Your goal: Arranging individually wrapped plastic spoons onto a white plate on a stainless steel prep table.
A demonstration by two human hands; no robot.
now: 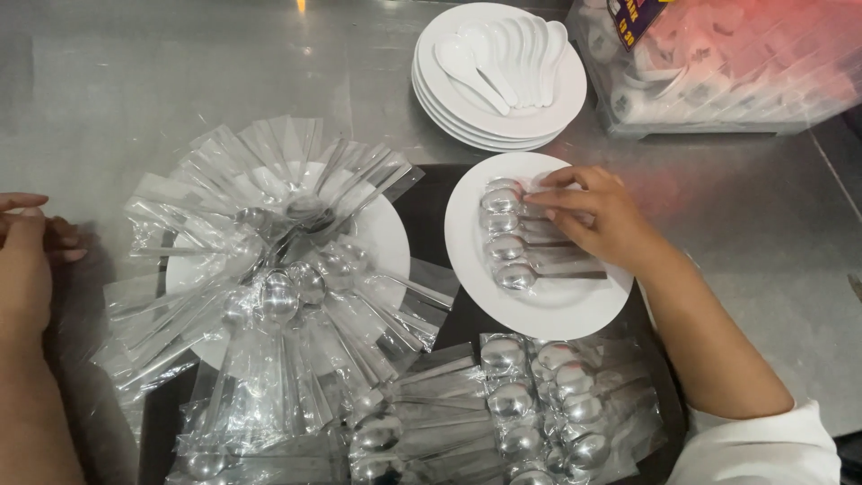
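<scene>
Spoons under right hand.

Steel tabletop. R hand over white plate, fingertips on the top of a row of unwrapped metal spoons, bowls to the left, handles to the right. L hand rests at the left edge, nothing in its grip. Center-left: plate heaped w/ plastic-wrapped spoons, fanned out. More wrapped spoons lie near edge. Far side: plate stack w/ white ceramic soup spoons; wrapped package at the right.
</scene>
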